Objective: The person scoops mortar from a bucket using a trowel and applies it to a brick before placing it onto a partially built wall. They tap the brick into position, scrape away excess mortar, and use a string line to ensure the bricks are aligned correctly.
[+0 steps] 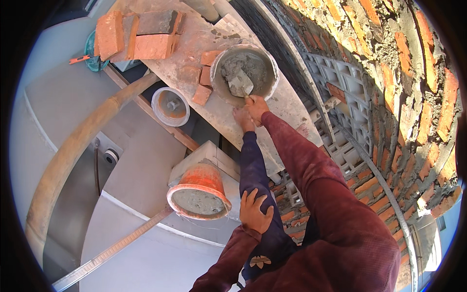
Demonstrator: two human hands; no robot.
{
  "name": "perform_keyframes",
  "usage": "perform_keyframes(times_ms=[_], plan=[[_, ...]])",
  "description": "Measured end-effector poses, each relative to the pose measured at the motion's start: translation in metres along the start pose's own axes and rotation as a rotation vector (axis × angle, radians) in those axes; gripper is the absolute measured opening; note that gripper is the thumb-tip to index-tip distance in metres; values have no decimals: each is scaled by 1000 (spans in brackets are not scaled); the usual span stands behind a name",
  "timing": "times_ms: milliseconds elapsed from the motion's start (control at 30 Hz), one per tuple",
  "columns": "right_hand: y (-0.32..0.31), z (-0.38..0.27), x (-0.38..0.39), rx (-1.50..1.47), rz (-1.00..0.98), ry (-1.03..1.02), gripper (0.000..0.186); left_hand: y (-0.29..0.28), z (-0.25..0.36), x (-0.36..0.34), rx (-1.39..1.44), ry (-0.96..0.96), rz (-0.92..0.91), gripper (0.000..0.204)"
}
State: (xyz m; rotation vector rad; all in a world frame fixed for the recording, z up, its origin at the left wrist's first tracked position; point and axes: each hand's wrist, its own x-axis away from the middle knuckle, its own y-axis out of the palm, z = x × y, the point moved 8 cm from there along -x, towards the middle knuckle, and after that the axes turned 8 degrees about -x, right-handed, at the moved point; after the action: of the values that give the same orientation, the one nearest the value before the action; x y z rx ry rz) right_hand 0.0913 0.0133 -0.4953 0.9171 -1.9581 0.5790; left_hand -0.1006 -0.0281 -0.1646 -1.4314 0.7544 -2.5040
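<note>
A: Where do we find the trowel [240,85]?

B: We see its mortar-smeared blade in the round bucket [276,77], lying on the wet grey mortar [243,62]. The bucket stands on the surface [287,124], just beside some brick pieces [206,76].

A: And our hands?

B: Our right hand [256,108] has its fingers wrapped round the handle at the bucket's near rim. Our left hand [256,214] grasps nothing; it rests with spread fingers on the navy trouser leg [255,156].

A: How should we expect it to handle?

B: We'd judge the trowel stiff and fairly light by itself, but front-heavy once loaded, since the mortar looks dense, soft and clinging. The handle is our proper hold, gripped firmly near the blade; wet mortar could make it slippery. We'd keep our fingers off the coated metal.
</note>
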Motion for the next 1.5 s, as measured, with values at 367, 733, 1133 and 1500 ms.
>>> perform_keyframes(times_ms=[367, 733, 1133, 1500], plan=[[-37, -23, 62, -184, -106, -168, 35, 0, 1, 3, -96, 17, -9, 40], [-192, -132, 508, -342, -73, -196, 31, -11, 29, -3, -406, 363, 50, 51], [-354, -119, 842, -968, 692, -466, 31, -120, 140, -51, -528, 543, -131, 53], [-455, -60, 817, -1773, 301, -941, 17, -104, 185, -28, -699, 772, 17, 52]])
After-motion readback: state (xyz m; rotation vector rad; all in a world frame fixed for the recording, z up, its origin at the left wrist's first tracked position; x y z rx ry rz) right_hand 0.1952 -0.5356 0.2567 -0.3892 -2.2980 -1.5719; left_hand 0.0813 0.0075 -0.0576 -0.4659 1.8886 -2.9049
